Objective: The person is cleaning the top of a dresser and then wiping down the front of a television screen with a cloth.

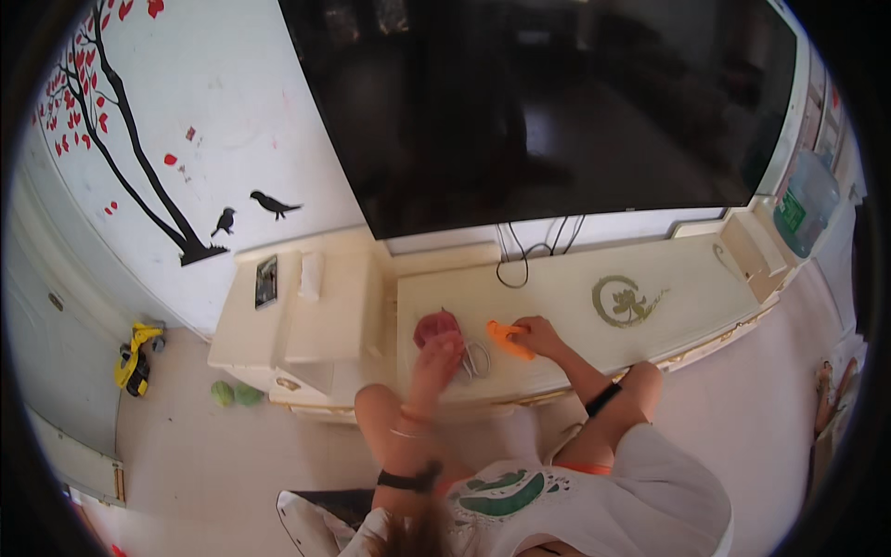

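Note:
On the cream TV cabinet [550, 282] my right hand [539, 337] grips a crumpled orange piece of soft material [502, 334], perhaps cloth or paper. Blurred by motion, my left hand [440, 356] overlaps the near side of a pinkish-red rounded item [433, 326]. Whether its fingers hold that item cannot be made out. Between the two hands lies what looks like a pair of scissors [479, 360] with pale loop handles, partly covered by the left hand.
A large dark television [550, 118] hangs above the cabinet, with black cables [514, 257] trailing below. Left is a raised cabinet section [334, 327]. On the floor are two green round items [235, 394] and a yellow toy excavator [134, 358]. A water-cooler bottle [807, 205] stands right.

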Motion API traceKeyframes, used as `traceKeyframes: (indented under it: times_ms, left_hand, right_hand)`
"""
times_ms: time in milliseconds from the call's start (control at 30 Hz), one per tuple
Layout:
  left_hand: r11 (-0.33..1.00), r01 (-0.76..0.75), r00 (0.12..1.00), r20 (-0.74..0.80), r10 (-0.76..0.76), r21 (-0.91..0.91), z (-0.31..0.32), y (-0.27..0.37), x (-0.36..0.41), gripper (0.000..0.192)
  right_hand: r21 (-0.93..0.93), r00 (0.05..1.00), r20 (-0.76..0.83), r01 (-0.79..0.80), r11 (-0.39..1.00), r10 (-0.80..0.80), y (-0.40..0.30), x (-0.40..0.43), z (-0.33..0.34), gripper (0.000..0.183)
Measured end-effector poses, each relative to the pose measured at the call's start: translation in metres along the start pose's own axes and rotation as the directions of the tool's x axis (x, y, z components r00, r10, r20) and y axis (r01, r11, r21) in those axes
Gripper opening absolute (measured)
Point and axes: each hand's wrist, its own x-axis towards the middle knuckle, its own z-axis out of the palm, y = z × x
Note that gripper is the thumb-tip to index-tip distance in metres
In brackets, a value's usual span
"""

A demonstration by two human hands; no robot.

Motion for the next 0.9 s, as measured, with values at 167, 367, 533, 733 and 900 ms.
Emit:
traceKeyframes:
  times_ms: [167,367,533,733,900]
  left_hand:
    - [0.813,-0.372,0.923,0.088,0.374,0.449,0.028,-0.039,0.024,0.037]
    - [0.834,-0.344,0.939,0.148,0.311,0.431,0.050,-0.001,0.018,0.029]
    - [0.687,-0.405,0.911,0.198,0.363,0.604,0.027,-0.007,0.008,0.026]
    - [0.713,-0.502,0.865,0.272,0.423,0.489,0.055,0.002,-0.019,0.023]
    - [0.355,-0.524,0.821,0.348,0.453,0.774,0.040,0.004,-0.050,0.017]
  right_hand:
    - [0.599,0.991,-0.007,0.112,0.793,-0.134,-0.058,-0.044,-0.005,0.028]
    - [0.792,0.991,-0.114,0.133,0.596,-0.069,-0.077,-0.067,-0.052,0.031]
    - [0.555,0.949,-0.179,0.317,0.769,-0.261,-0.067,-0.079,-0.053,0.023]
    - [0.702,0.911,-0.095,0.348,0.622,-0.402,-0.088,-0.106,-0.026,0.042]
    - [0.656,0.908,0.275,0.063,0.752,-0.316,-0.085,-0.115,0.002,0.043]
